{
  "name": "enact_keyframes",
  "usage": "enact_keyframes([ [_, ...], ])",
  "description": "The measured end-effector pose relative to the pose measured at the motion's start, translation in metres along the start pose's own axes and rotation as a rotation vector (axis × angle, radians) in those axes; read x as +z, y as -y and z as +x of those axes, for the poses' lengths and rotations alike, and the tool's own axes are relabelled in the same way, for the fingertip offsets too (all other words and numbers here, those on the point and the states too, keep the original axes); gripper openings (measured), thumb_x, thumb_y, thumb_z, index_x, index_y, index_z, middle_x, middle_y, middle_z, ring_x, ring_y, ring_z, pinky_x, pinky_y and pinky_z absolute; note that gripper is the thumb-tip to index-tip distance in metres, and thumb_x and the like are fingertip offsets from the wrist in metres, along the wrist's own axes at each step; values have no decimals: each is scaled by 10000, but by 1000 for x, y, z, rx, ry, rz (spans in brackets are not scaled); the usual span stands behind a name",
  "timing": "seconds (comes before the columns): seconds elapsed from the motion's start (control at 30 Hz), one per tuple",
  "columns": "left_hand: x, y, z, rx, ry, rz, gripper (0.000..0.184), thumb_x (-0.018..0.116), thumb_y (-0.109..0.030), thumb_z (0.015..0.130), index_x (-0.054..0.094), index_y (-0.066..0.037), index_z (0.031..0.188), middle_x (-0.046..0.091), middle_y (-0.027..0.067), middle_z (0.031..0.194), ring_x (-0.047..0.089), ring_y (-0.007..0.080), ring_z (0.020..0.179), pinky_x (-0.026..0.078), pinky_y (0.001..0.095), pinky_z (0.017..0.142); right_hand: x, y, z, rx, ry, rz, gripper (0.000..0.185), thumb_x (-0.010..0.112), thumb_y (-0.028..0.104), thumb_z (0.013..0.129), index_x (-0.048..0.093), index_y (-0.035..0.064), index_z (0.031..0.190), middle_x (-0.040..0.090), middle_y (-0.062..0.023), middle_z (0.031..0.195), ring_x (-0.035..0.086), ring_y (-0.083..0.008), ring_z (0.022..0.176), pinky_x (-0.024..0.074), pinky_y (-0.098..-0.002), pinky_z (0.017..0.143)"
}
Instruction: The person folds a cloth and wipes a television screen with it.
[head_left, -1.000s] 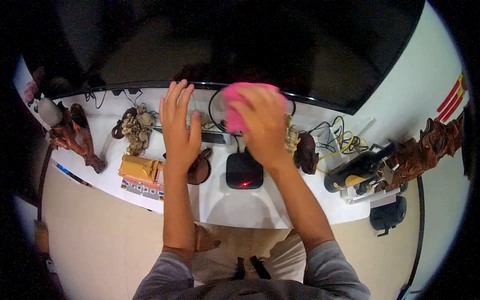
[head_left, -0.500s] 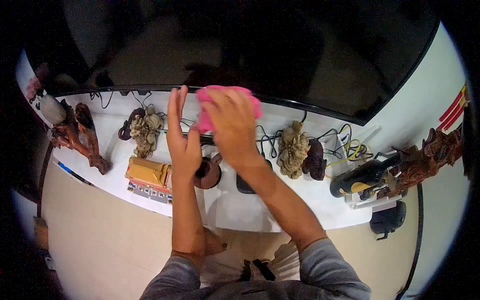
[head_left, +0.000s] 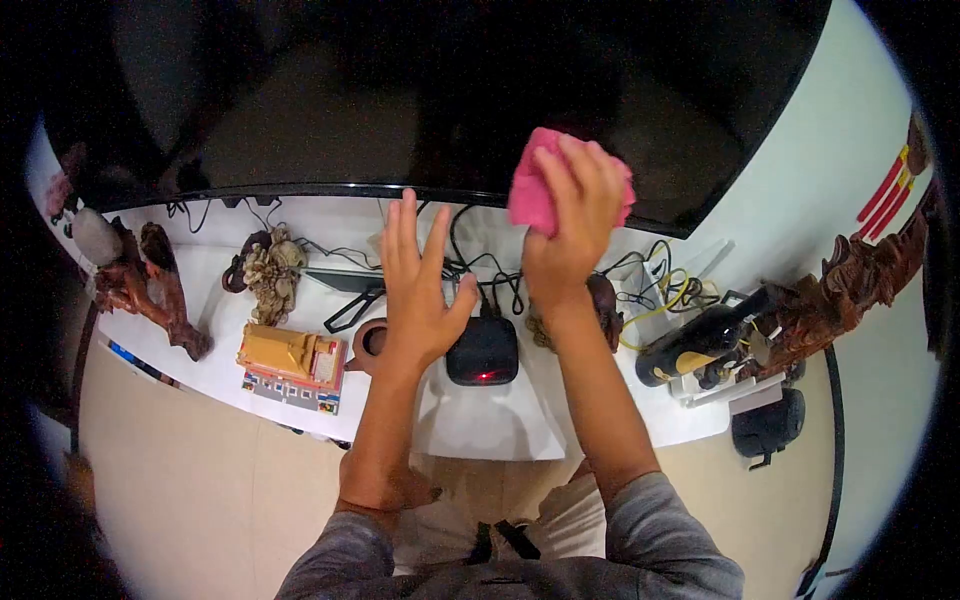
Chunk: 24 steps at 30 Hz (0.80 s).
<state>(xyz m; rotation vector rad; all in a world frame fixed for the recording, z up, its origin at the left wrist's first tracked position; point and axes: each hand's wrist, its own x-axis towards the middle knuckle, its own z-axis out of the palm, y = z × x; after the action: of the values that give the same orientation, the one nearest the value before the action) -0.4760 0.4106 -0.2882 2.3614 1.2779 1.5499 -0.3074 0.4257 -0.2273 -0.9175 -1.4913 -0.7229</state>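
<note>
- The pink cloth point(head_left: 533, 198) and right hand point(head_left: 572, 205) have moved to the right along the screen point(head_left: 400, 120) since the last frame; the left hand point(head_left: 425, 295) now stands well apart from them, its fingers wider spread.
- Nearest, the white desk point(head_left: 490, 432) carries one black box point(head_left: 482, 352) with a red light near its front edge, and one model building point(head_left: 288, 358) with a yellow roof to its left.
- Behind these are one brown pot point(head_left: 370, 338) beside the left wrist and one dark bottle point(head_left: 695, 345) lying towards the right end.
- Two gnarled wood carvings point(head_left: 160, 300) flank everything, one at each end.
- The left hand is empty, fingers fanned; I cannot tell whether its fingertips touch the screen's lower edge.
- The right hand holds the single cloth under half-bent fingers; whether the thumb pinches it, I cannot tell.
- The cloth looks soft and bunched, and overlaps the screen's lower edge towards its right corner.
- Farthest is the one screen, wide and dark.
</note>
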Motion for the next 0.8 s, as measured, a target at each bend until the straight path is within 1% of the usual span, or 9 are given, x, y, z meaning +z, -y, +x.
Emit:
enact_keyframes([
  [0.07,-2,-2,0,-4,-31,18,731,674,-113,776,433,-83,1466,239,221,1602,178,448,1484,138,588,1177,-6,5,-24,25,94,-59,573,613,-40,683,665,92,1237,588,-131,1339,477,-380,1299,311,-537,1120],
  [0.1,-2,0,0,-1,-52,31,715,671,-109,775,448,-81,1454,258,216,1596,190,447,1481,140,590,1176,-9,1,-42,30,167,-73,559,668,7,698,672,114,1247,576,-130,1365,474,-380,1312,311,-542,1117],
  [0.2,-1,-7,7,11,-132,29,653,644,-91,774,500,-77,1410,322,205,1570,232,443,1468,153,593,1171,-13,-17,-33,-70,104,45,529,685,29,706,683,121,1227,587,-117,1354,491,-375,1295,317,-537,1113],
  [0.27,-3,-18,18,32,-161,53,647,635,-87,774,503,-75,1407,323,208,1568,235,441,1467,158,591,1170,-11,-25,6,-156,-3,-41,449,659,60,749,701,116,1192,613,-93,1324,513,-363,1271,341,-523,1094],
  [0.33,-6,-25,40,156,-208,50,662,624,-76,775,491,-78,1423,321,214,1566,247,442,1460,177,582,1171,-9,-29,50,-217,-126,-39,411,648,73,766,712,121,1169,623,-93,1309,525,-355,1261,344,-527,1089],
  [0.43,-12,-34,75,271,-225,144,669,615,-88,795,466,-84,1447,301,218,1577,249,439,1459,189,573,1174,-6,-20,62,-139,-124,-49,376,635,77,785,718,120,1149,628,-93,1303,533,-348,1255,340,-531,1095],
  [0.53,-11,-29,98,404,-288,203,657,611,-116,804,470,-94,1446,301,210,1580,248,436,1461,189,579,1173,-8,-17,2,-127,63,5,382,635,76,779,713,114,1152,619,-95,1316,530,-346,1258,333,-532,1103],
  [0.63,-10,-20,111,421,-338,220,634,587,-108,804,489,-115,1431,317,200,1573,257,436,1456,181,594,1170,-10,-17,-10,-155,103,23,384,640,81,773,709,109,1149,620,-97,1311,527,-349,1263,329,-530,1110],
  [0.8,-15,-23,132,448,-385,246,634,591,-100,780,512,-121,1409,325,196,1569,271,431,1451,180,597,1168,-8,-30,117,-315,-207,-63,369,647,81,766,706,107,1130,629,-98,1277,541,-352,1232,353,-531,1077],
])
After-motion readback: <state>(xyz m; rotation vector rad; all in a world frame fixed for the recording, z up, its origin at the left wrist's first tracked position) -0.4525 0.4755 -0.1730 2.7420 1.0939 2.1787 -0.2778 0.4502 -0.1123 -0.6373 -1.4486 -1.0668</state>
